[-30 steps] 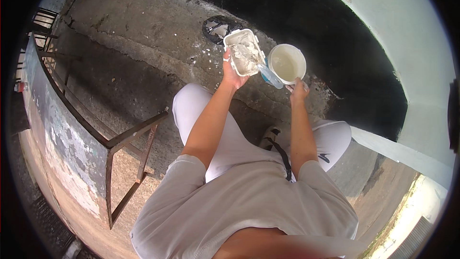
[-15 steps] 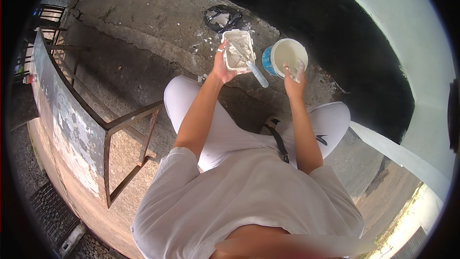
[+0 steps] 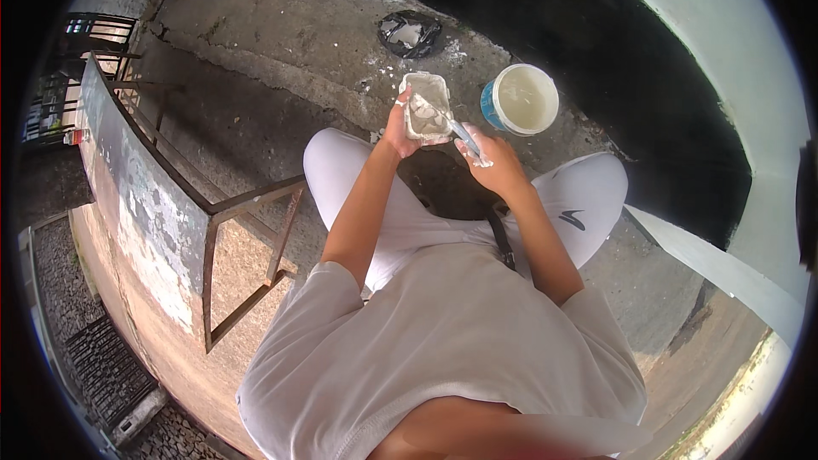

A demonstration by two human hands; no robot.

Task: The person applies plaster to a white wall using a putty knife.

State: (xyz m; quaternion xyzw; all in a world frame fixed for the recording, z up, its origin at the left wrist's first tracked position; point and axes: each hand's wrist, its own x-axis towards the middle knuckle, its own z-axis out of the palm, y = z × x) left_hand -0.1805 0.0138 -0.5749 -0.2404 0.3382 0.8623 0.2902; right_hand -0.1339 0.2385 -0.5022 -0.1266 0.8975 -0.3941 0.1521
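Observation:
A small rectangular white tub, smeared with pale paste, rests in my left hand, whose thumb lies along its near-left rim. Pale, wet-looking paste lies inside. My right hand is closed around the light blue handle of a putty knife, and the blade reaches into the paste. White smears mark the right fingers. Beyond my right hand stands a round white bucket with a blue side, holding something pale and watery-looking.
An opened black plastic bag with whitish material lies on the concrete beyond the tub. White splatters surround it. At left stands a metal-framed panel with peeling paint. A wall, black at its lower part, curves along the right.
My right hand has left the bucket, moved left and taken hold of the putty knife's handle. The tub stays in my left hand. The whole view has shifted slightly.

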